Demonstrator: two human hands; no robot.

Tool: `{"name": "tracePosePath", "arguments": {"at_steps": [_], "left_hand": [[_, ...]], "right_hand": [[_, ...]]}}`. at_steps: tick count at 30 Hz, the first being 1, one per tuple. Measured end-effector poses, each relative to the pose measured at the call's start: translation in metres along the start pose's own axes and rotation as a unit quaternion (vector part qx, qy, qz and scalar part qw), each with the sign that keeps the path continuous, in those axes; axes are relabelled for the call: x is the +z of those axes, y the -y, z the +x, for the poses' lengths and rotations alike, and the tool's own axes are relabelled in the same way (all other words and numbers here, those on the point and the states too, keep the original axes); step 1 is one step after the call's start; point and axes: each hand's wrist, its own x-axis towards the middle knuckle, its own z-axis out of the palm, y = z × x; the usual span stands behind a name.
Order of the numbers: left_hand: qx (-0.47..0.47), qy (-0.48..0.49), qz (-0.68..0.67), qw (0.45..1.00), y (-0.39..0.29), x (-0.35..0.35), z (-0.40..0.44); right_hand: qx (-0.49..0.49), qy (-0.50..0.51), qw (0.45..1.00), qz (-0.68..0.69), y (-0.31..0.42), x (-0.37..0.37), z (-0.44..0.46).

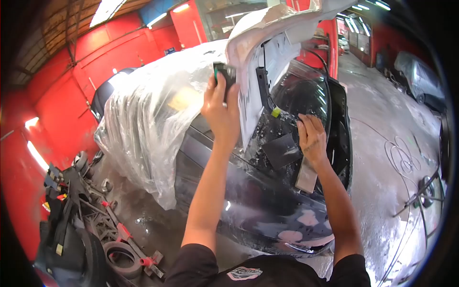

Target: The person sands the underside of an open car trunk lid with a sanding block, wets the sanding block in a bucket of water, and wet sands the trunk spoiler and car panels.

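Observation:
My left hand is raised, its fingers wrapped round a small dark block beside the edge of a white raised panel. Lower and to the right, my right hand is over the dark car body, fingers bent and close together; whatever they may hold is too small to make out. Near it lie a dark square sheet and a tan block. A yellow-green tab sits to the left of my right hand.
Clear plastic sheeting covers the car's left part. Car parts and a tyre lie on the floor at lower left. A hose coils on the floor at right, near a wheeled stand. A covered car stands at far right.

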Motion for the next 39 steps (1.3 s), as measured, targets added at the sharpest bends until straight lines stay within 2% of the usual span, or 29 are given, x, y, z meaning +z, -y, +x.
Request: {"name": "tracePosePath", "arguments": {"at_steps": [3,9,10,13,14,18,21,22,25,26,29,33,35,36,39], "left_hand": [[0.052,-0.036,0.021,0.998,-0.002,0.000,-0.018],[0.099,-0.058,0.035,0.993,-0.018,0.024,0.056],[0.101,-0.038,0.073,0.991,-0.021,0.017,0.047],[0.149,-0.058,0.120,0.980,-0.002,0.007,-0.015],[0.136,-0.057,0.068,0.987,0.004,0.009,-0.018],[0.129,-0.044,0.060,0.989,-0.029,0.019,0.065],[0.122,-0.037,0.099,0.987,-0.022,0.013,0.042],[0.156,-0.055,0.099,0.981,-0.014,0.011,0.020],[0.170,-0.049,0.128,0.976,-0.014,0.007,0.009],[0.134,-0.034,0.099,0.985,-0.013,0.012,0.025],[0.118,-0.058,0.016,0.991,-0.027,0.024,0.065],[0.151,-0.047,0.080,0.984,-0.007,0.012,0.018],[0.163,-0.044,0.076,0.983,-0.005,0.011,0.019],[0.139,-0.034,0.080,0.986,-0.017,0.013,0.040],[0.177,-0.065,0.064,0.980,-0.018,0.024,0.070]], "right_hand": [[0.061,0.056,0.996,0.025,0.006,-0.005,-0.001],[0.053,0.054,0.997,0.012,0.001,-0.002,-0.010],[0.053,0.053,0.997,0.009,0.001,-0.002,-0.007],[0.051,0.060,0.997,0.006,0.001,-0.003,-0.008],[0.049,0.053,0.997,-0.001,0.000,-0.002,-0.008],[0.034,0.040,0.998,-0.017,-0.001,0.003,-0.005],[0.039,0.048,0.998,-0.012,0.001,0.000,-0.008],[0.042,0.050,0.998,-0.009,0.000,-0.001,-0.009],[0.048,0.056,0.997,-0.015,0.000,0.000,-0.010],[0.046,0.055,0.997,-0.018,0.001,-0.001,-0.011],[0.042,0.054,0.998,-0.016,0.003,-0.001,-0.011],[0.042,0.064,0.997,-0.011,0.001,-0.002,-0.013],[0.045,0.063,0.997,-0.024,-0.001,-0.004,-0.012],[0.045,0.065,0.996,-0.030,0.001,-0.004,-0.013],[0.041,0.058,0.997,-0.029,0.003,0.000,-0.013]]}}
